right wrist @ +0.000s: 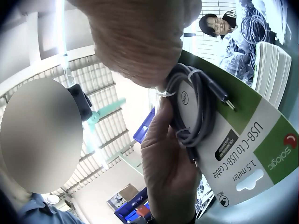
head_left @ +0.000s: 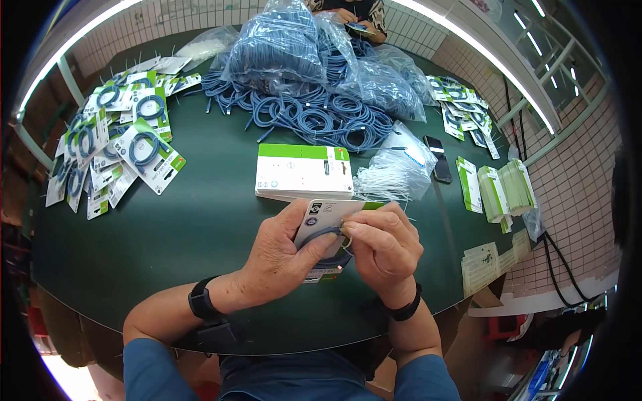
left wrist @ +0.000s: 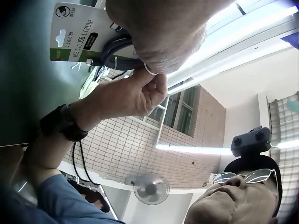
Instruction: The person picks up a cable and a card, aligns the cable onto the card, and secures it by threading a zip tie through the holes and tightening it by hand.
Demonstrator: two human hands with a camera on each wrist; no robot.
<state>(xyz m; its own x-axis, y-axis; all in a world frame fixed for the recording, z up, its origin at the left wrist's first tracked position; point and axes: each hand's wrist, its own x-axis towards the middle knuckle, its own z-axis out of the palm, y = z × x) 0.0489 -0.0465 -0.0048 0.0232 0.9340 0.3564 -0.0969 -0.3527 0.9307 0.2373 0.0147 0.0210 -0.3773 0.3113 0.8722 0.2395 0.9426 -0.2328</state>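
Note:
My left hand (head_left: 277, 257) grips a white and green cardboard card (right wrist: 238, 172) by its edge, thumb over the front. A coiled blue-grey USB-C cable (right wrist: 205, 107) lies against the card, bound to it by thin white ties, its metal plug sticking out at one side. The fingertips of my right hand (head_left: 388, 247) pinch a thin white tie (left wrist: 148, 70) at the coil. Both hands are close together over the near side of the table. In the left wrist view the near hand hides part of the coil.
A stack of cards (head_left: 304, 167) stands just beyond my hands, beside white ties (head_left: 381, 182). Finished-looking carded cables (head_left: 147, 150) pile up at left. Loose blue cables (head_left: 301, 120) and bagged ones (head_left: 274, 50) fill the back. Phones (head_left: 438, 160) and card bundles (head_left: 495, 190) lie at right.

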